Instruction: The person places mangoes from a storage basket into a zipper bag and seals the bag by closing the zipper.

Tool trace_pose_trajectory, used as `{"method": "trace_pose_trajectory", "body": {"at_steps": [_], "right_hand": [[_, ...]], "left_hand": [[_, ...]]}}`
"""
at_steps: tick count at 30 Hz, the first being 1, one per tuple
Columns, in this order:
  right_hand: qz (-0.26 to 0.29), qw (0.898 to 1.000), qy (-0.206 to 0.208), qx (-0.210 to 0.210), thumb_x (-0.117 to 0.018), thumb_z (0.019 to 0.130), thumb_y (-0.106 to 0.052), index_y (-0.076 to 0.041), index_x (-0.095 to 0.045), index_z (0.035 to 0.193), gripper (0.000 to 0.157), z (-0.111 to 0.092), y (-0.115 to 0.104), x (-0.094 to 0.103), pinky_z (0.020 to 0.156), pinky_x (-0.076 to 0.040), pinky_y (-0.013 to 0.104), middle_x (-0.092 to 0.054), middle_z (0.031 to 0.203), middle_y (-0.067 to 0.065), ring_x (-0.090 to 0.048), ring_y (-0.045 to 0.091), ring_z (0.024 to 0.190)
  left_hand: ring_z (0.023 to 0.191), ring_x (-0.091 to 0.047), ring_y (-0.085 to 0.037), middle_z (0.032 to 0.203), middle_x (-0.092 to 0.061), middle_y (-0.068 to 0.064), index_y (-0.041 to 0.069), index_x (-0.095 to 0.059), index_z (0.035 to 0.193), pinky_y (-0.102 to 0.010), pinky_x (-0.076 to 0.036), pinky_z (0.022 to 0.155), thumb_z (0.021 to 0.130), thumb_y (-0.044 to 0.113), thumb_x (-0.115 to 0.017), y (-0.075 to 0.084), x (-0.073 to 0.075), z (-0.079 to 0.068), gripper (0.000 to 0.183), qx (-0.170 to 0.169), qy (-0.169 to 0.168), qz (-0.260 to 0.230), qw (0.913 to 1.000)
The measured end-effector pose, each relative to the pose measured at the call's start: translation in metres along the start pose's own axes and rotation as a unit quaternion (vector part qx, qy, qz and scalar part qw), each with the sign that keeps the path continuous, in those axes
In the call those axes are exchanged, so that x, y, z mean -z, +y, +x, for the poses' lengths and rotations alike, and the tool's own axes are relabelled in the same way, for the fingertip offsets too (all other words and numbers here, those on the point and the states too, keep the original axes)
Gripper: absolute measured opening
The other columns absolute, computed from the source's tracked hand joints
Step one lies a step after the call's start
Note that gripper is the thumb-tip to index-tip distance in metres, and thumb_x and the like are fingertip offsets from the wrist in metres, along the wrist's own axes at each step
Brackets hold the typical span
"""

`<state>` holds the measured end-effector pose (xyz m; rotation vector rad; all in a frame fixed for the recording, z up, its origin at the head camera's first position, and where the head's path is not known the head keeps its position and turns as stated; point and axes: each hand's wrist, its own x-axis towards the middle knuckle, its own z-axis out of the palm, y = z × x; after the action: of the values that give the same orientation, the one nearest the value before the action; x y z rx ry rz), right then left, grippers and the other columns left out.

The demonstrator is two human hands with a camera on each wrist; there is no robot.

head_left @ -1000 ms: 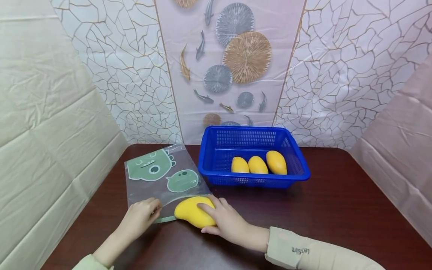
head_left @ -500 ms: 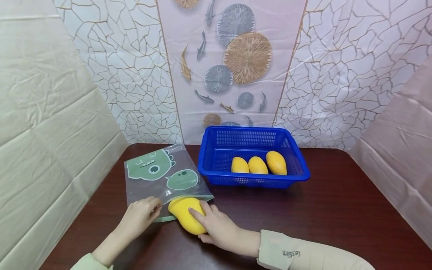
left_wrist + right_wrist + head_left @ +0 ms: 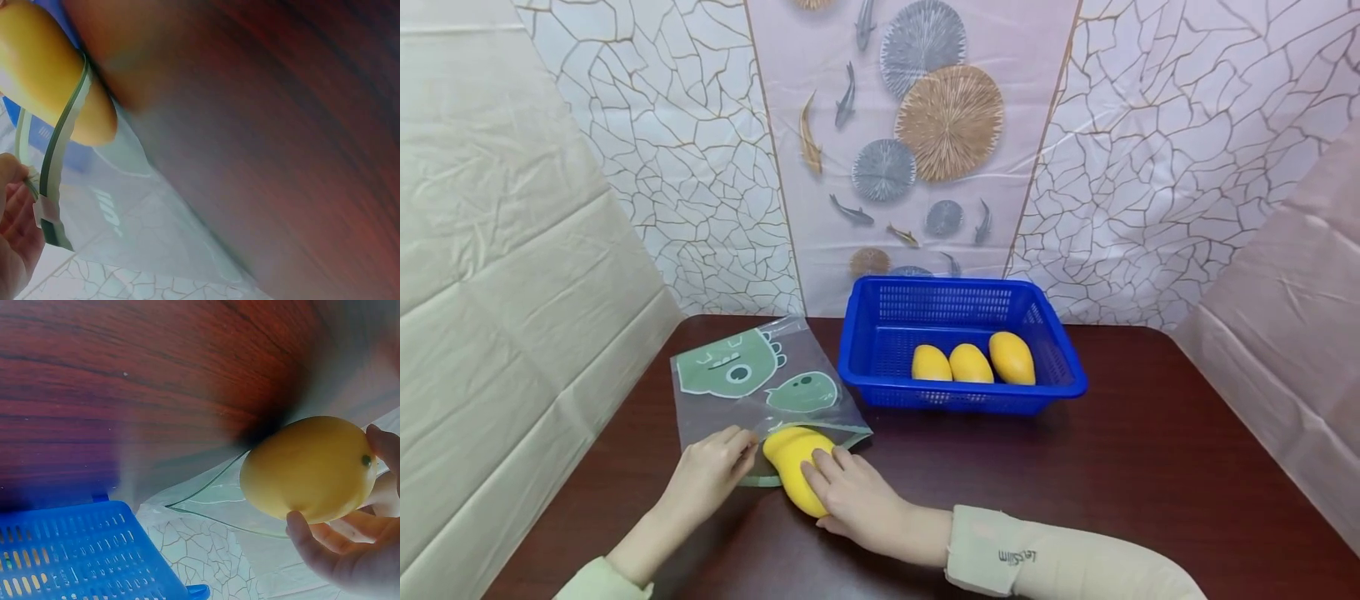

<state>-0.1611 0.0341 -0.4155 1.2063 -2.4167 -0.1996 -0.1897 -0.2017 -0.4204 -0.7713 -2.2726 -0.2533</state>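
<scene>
A yellow mango [image 3: 796, 467] is held in my right hand [image 3: 861, 502], fingers and thumb curled round its stem end in the right wrist view. Its other end sits inside the mouth of a clear zip bag [image 3: 805, 390] printed with green cartoon figures. The bag lies on the table, its opening toward me. My left hand [image 3: 713, 467] pinches the bag's rim beside the slider; in the left wrist view the green zip strip [image 3: 57, 150] arches over the mango [image 3: 47, 69].
A blue plastic basket [image 3: 962, 398] stands behind the right hand, with 3 more mangoes [image 3: 972, 363] inside. The dark red wooden table [image 3: 1112, 467] runs to patterned cloth walls [image 3: 1150, 167] at the back and sides.
My right hand has moved the mango left and turned it so that its tip has gone into the bag's mouth. The left hand keeps its hold on the rim.
</scene>
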Motion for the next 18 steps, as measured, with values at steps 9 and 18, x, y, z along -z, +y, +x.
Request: {"method": "trace_pose_trajectory", "body": {"at_steps": [9,18], "right_hand": [[-0.041,0.998,0.031,0.046,-0.068,0.078,-0.049,-0.022,-0.057,0.121,0.052,0.0065,-0.0014,-0.0084,0.081,-0.053,0.028,-0.057,0.122,0.002,-0.057,0.024,0.11],[-0.093,0.992,0.047,0.078,-0.055,0.089,-0.019,-0.02,-0.058,0.125,0.035,0.0089,-0.0051,-0.0104,0.084,-0.053,0.031,-0.057,0.126,0.003,-0.057,0.026,0.113]], "left_hand": [[0.054,-0.053,-0.01,0.066,-0.056,0.003,0.007,-0.065,0.077,-0.024,-0.046,0.047,0.064,0.0,-0.073,-0.0021,-0.0009,-0.0004,0.017,-0.001,0.016,-0.008,0.9998],[0.052,-0.05,-0.01,0.063,-0.051,0.004,0.008,-0.064,0.075,-0.025,-0.043,0.044,0.065,0.0,-0.072,-0.0006,-0.002,-0.0001,0.016,-0.005,0.032,-0.005,0.9995]]}}
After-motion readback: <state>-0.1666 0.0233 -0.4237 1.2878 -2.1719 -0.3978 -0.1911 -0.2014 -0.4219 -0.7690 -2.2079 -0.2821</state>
